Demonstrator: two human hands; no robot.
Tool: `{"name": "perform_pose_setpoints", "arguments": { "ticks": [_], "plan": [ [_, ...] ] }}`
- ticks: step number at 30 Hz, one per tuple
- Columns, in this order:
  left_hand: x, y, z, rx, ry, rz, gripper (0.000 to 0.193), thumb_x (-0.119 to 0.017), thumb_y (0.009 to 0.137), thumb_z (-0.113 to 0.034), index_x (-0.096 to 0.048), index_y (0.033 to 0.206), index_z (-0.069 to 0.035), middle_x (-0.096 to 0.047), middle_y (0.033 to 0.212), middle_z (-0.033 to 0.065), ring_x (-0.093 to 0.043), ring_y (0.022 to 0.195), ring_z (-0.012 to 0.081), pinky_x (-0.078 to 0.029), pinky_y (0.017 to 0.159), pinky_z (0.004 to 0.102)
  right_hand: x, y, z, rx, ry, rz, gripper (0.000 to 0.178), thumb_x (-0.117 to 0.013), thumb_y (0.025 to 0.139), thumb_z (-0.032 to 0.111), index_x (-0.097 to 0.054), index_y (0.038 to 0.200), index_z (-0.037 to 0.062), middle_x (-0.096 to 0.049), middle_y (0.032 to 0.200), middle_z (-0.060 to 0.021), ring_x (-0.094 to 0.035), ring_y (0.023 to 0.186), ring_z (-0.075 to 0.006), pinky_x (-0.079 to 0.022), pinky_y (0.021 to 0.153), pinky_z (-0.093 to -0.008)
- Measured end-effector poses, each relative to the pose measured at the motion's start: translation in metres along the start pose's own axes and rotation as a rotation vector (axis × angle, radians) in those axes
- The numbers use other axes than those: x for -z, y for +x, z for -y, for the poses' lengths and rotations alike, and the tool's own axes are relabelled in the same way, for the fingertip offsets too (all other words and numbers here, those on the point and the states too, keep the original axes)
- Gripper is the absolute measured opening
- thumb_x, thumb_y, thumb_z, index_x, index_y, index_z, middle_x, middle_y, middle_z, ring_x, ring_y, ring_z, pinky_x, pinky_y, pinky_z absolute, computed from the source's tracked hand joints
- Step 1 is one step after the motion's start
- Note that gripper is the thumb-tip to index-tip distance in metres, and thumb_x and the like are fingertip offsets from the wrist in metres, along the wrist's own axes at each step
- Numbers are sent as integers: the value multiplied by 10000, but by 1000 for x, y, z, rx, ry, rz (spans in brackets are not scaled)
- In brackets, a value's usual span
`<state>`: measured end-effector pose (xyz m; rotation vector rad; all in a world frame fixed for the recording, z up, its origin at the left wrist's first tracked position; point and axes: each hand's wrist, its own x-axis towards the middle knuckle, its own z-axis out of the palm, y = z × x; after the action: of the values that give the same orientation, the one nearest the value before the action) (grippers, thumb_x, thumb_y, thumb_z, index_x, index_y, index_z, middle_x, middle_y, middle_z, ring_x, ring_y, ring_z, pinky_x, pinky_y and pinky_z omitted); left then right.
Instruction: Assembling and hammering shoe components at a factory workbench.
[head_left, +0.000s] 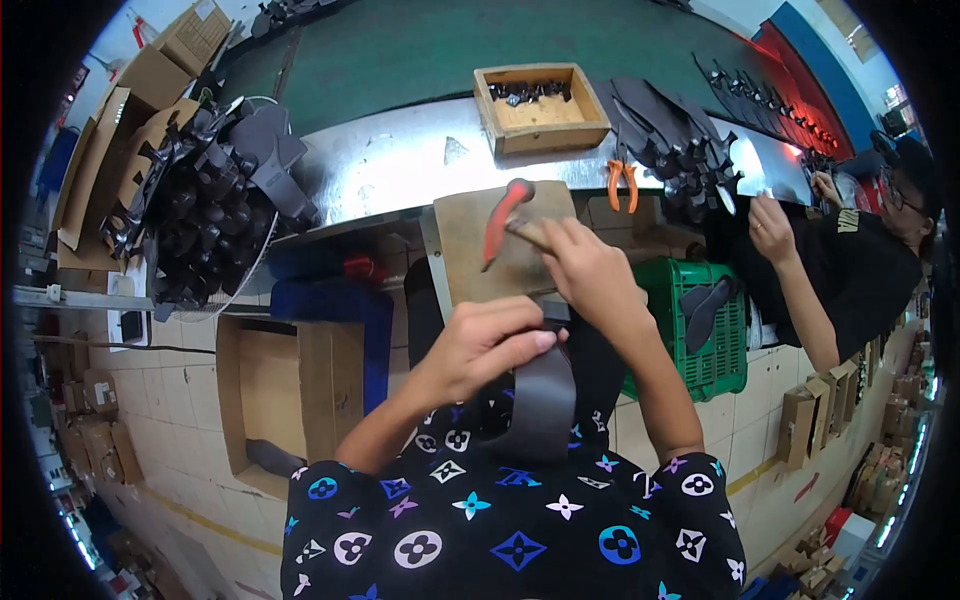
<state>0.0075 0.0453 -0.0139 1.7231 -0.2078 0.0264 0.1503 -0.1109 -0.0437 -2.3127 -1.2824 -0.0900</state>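
My left hand (490, 345) is closed around a curved dark grey shoe sole (545, 395), which hangs down in front of my shirt. Its upper end, where a small block shows between the hands, is partly covered by my fingers. In my right hand (590, 270) is the wooden handle of a hammer (497, 225) with a red, curved head. That head is over a brown board (470, 265) at the bench edge. Orange-handled pliers (622, 185) lie on the metal bench, beyond and to the right of my right hand.
A wooden box (550, 140) of small dark pieces stands on the bench. Dark heels and soles fill a wire basket (235, 285) at left; more soles (665, 120) lie at right. A green crate (655, 300) stands beside a co-worker (850, 260). A cardboard box (285, 395) is below left.
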Motion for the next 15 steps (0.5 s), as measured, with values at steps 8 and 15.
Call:
{"name": "perform_pose_setpoints", "arguments": {
  "ticks": [8,15],
  "plan": [
    [-12,-21,-30,340,-596,90,302,-483,1016,-229,-645,1002,26,-613,973,83,-579,944,151,-437,855,280,43,-11,15,236,855,199,379,-673,895,316,-674,1102,-2,-668,1067,-136,-635,970,-278,-487,833,-372],
    [-19,-20,-35,339,-820,272,343,-440,1038,-257,-610,1061,39,-622,1045,108,-581,1025,186,-427,954,312,42,-33,45,-67,1561,275,455,-643,915,471,-688,933,18,-639,961,-133,-602,918,-269,-454,904,-422]
  ]
}}
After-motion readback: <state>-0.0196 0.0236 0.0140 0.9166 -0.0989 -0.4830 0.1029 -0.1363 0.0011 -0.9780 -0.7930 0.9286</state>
